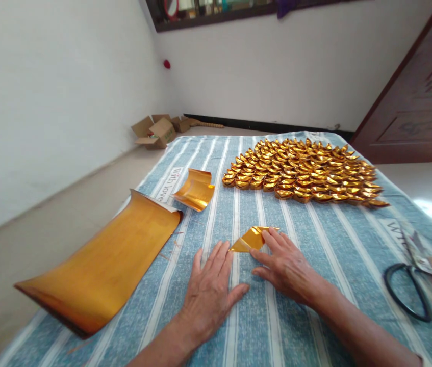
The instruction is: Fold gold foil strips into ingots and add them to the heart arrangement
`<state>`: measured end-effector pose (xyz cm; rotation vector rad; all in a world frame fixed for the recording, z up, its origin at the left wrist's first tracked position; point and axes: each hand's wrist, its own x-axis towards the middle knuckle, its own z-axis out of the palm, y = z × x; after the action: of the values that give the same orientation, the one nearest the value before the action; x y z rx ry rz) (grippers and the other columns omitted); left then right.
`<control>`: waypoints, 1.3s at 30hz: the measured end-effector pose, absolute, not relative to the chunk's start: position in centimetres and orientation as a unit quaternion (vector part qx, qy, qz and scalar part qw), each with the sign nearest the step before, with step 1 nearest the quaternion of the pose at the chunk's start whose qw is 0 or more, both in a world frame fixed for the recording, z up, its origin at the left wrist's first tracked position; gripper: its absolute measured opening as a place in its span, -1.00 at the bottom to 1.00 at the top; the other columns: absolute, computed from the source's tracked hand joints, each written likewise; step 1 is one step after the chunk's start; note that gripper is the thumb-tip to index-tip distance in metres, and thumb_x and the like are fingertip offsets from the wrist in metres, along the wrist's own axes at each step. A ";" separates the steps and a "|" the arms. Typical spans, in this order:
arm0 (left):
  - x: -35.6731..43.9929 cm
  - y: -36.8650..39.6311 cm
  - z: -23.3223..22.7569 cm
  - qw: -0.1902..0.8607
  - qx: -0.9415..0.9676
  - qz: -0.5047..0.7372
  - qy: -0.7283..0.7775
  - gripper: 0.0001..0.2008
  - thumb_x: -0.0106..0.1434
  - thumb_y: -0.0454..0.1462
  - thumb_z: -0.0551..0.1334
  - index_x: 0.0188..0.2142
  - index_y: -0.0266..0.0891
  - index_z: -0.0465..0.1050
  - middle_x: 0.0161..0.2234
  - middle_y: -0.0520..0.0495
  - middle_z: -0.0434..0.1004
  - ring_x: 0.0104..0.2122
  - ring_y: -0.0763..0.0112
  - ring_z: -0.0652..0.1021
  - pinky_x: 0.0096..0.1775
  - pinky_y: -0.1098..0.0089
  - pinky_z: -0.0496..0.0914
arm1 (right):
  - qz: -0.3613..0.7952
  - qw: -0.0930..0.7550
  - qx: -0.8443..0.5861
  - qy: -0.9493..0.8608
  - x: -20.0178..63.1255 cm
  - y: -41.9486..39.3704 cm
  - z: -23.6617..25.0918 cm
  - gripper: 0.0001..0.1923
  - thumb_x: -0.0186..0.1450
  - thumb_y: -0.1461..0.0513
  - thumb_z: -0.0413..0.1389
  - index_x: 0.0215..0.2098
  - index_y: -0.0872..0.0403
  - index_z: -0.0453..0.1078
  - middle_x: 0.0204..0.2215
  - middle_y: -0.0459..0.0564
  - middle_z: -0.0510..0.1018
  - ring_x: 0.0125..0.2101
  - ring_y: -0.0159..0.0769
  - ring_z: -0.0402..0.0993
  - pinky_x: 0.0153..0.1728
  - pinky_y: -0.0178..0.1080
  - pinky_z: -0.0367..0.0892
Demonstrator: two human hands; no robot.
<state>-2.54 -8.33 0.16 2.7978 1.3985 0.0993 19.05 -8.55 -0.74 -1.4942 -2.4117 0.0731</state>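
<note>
A small piece of gold foil paper [249, 238], folded into a triangle, lies on the blue striped cloth [315, 244] in front of me. My right hand [284, 265] rests flat with its fingertips pressing on the folded paper's right edge. Just left of it, my left hand [210, 293] lies flat on the cloth, fingers spread, its fingertips touching the paper's lower left corner. Farther back, a large pile of folded gold paper ingots [303, 171] covers the cloth.
A long curled sheet of gold foil [104, 270] lies at the left edge, and a smaller curled gold sheet [196, 190] sits beyond it. Black-handled scissors [414, 285] lie at the right. Open cardboard boxes [156, 131] stand on the floor by the wall.
</note>
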 end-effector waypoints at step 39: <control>3.2 -1.4 5.0 0.063 0.872 -0.064 0.480 -0.85 0.18 -0.23 0.19 -0.38 -0.19 0.53 -0.34 -0.11 0.57 -0.22 0.14 0.48 -0.30 0.30 0.32 | -0.014 0.291 -0.606 -0.740 18.2 -5.9 -2.6 -0.74 0.33 0.32 -0.04 -0.48 0.06 0.39 -0.50 -0.03 0.48 -0.39 -0.26 0.35 -0.31 -0.25 0.18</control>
<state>3.16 -1.44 5.02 2.6360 1.4517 -0.1923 18.23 -5.90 -2.62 -1.6164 -1.9745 -0.0378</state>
